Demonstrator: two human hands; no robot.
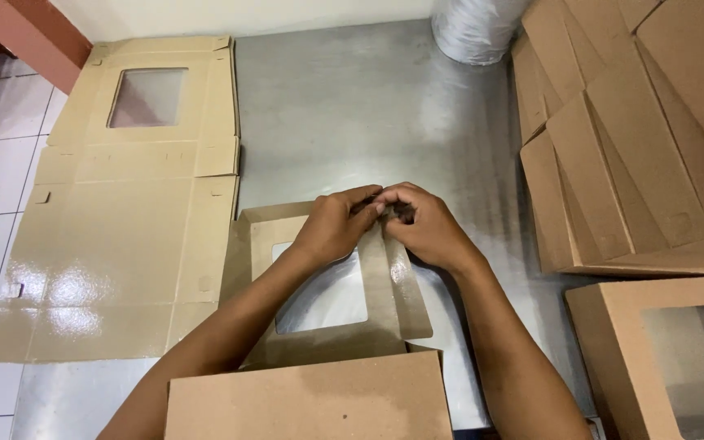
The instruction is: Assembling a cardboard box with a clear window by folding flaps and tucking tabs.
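Observation:
A brown cardboard box blank with a clear window (327,301) lies on the metal table in front of me, partly folded, its near wall (311,399) standing up. My left hand (337,224) and my right hand (425,226) meet at the blank's far right corner. The fingertips of both pinch a flap there. The fingers hide the flap's joint.
A flat unfolded box blank with a window (124,195) lies at the left, overhanging the metal table (352,114). Folded boxes are stacked at the right (629,138), with a finished window box (670,358) near right. A silvery roll (474,28) stands at the back.

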